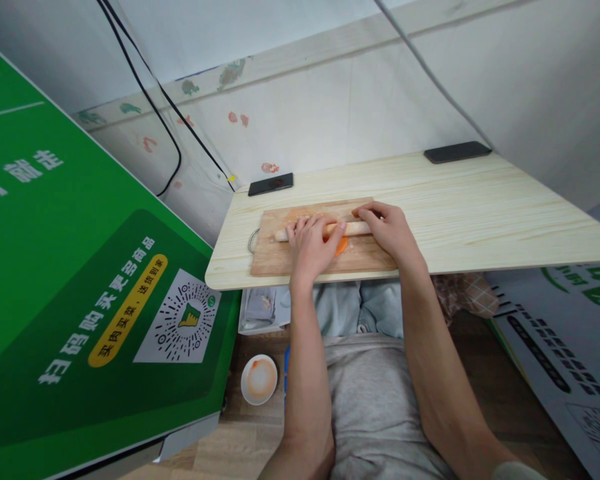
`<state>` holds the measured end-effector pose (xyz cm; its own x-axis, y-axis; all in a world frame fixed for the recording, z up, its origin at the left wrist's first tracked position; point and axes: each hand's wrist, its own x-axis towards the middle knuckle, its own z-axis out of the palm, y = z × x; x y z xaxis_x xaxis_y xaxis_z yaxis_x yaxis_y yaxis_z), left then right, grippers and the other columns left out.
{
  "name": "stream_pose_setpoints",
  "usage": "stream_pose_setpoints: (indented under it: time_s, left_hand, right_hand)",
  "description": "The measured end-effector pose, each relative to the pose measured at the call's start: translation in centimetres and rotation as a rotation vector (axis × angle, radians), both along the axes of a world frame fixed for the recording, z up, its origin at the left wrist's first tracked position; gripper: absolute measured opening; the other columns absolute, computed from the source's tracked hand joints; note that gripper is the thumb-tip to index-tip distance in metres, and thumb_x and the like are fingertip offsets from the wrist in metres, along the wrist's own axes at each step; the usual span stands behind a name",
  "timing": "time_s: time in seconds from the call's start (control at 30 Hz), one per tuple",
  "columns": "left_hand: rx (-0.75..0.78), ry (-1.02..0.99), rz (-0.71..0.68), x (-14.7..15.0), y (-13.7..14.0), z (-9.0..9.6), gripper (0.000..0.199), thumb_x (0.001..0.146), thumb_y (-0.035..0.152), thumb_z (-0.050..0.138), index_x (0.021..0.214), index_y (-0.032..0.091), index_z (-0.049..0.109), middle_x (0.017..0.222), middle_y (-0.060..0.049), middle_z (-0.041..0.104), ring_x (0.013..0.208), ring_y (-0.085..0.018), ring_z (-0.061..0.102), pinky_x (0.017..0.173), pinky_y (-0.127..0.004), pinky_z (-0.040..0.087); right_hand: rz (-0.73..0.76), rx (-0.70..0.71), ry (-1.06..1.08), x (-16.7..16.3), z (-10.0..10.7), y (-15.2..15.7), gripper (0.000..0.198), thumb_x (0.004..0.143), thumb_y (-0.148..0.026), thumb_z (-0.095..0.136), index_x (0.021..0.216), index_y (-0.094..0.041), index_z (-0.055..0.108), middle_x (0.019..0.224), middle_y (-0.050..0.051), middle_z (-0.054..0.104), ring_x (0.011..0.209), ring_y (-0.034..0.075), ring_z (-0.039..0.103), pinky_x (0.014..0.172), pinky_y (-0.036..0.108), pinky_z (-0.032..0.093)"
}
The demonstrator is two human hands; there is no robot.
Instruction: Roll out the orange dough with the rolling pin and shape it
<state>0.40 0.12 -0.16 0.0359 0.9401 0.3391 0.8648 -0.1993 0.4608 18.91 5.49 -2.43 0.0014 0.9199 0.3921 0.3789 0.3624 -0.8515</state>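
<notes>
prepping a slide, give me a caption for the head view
Left hand and right hand on a rolling pin, over a flat orange piece on a wooden cutting board.

Rolling pin (358,229) across board (275,261) on table (510,213), phones (457,152) behind.

Near the back edge of my desk (505,213) I see one dark phone (271,185) by the left corner and a second phone (457,153) by the right, before a pale wall (305,113). Beyond the left edge stands a green panel (25,267) with a printed code; below my front-left corner, a white bowl (244,383) sits on the wooden floor (240,447).
</notes>
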Motion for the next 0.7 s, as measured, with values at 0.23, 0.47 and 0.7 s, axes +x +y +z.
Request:
stream_pose_setpoints:
  time_s: [0.23,0.47,0.7]
  left_hand:
    - [0.005,-0.011,0.001,-0.02,0.03,-0.05,0.025,0.113,0.048,0.061,0.116,0.032,0.080,0.133,-0.001,0.081,0.130,-0.029,0.063,0.119,-0.049,0.037]
    - [0.000,-0.010,-0.002,-0.04,0.05,-0.05,0.026,0.113,0.049,0.060,0.117,0.032,0.079,0.133,-0.001,0.081,0.130,-0.029,0.064,0.118,-0.050,0.037]
    - [-0.016,0.012,0.006,0.00,0.07,0.04,0.027,0.113,0.050,0.059,0.118,0.032,0.079,0.134,-0.002,0.081,0.130,-0.029,0.063,0.119,-0.050,0.037]
  right_hand:
    - [0.004,0.001,0.002,0.00,0.08,-0.11,0.022,0.091,-0.036,0.062,0.085,-0.025,0.080,0.101,0.008,0.086,0.101,0.030,0.077,0.099,0.045,0.058]
    - [-0.002,-0.003,0.008,-0.02,0.02,-0.06,0.021,0.091,-0.036,0.063,0.086,-0.025,0.081,0.102,0.009,0.086,0.101,0.031,0.077,0.100,0.046,0.058]
    - [-0.002,0.003,0.011,-0.03,-0.08,0.03,0.022,0.091,-0.037,0.064,0.086,-0.025,0.081,0.101,0.008,0.086,0.101,0.030,0.077,0.100,0.046,0.058]
